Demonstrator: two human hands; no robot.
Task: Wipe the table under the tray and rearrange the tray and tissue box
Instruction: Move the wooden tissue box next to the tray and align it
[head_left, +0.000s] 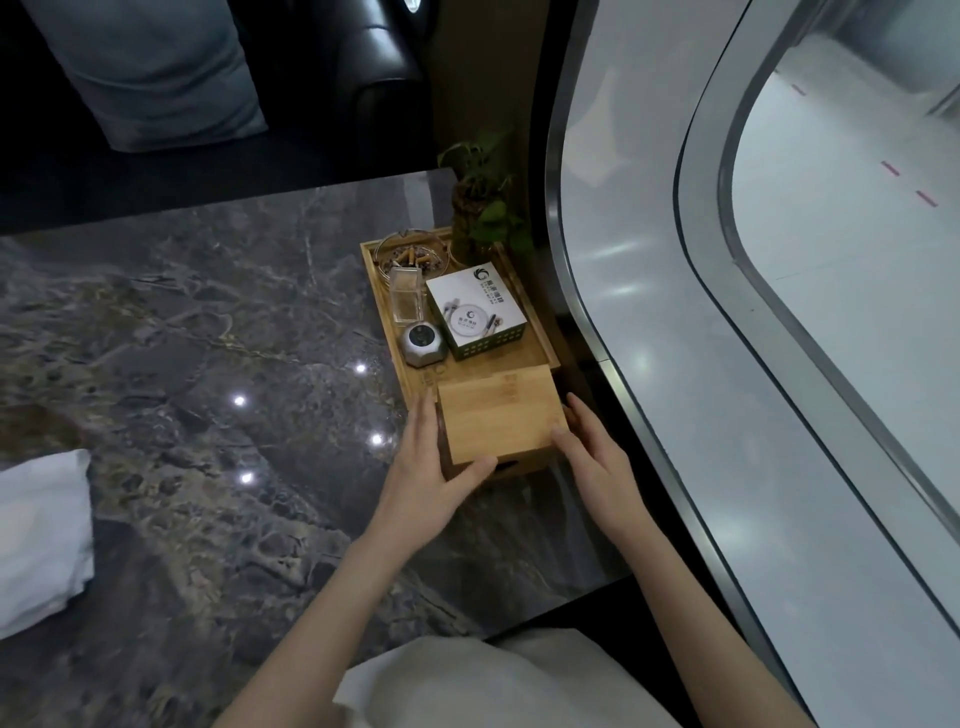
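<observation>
A bamboo tissue box (498, 415) stands on the dark marble table (208, 338), against the near end of a bamboo tray (535, 332). My left hand (423, 478) clasps the box's left side, thumb on its front lower edge. My right hand (592, 447) clasps its right side. The tray holds a glass ashtray with butts (410, 254), a clear holder (406, 299), a small metal device (422, 343) and a white card box in a green basket (475, 312).
A potted plant (483, 202) stands at the tray's far right corner. A white cloth (41, 535) lies at the table's left edge. A curved metal-framed window wall (623, 312) runs close along the right. Dark seating lies beyond the table.
</observation>
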